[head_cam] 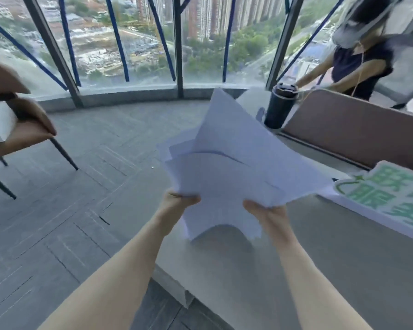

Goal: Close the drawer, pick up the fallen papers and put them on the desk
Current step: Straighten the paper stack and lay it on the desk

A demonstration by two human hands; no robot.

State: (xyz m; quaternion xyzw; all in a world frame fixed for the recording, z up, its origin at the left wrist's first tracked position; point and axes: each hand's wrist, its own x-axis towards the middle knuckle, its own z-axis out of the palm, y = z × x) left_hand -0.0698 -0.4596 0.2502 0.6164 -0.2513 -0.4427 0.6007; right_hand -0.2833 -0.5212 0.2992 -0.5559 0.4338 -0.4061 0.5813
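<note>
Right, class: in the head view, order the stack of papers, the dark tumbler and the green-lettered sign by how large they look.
1. stack of papers, largest, though closest to the camera.
2. green-lettered sign, partly cut off by the frame.
3. dark tumbler, smallest, also farthest away.

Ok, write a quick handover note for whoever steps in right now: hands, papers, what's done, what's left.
Left hand and right hand: both grip the near edge of the fanned, uneven stack of papers, held above the desk.
Done: the papers in hand are off the floor.
Left: lay them on the desk. The drawer is out of view, so check it is shut.
</note>
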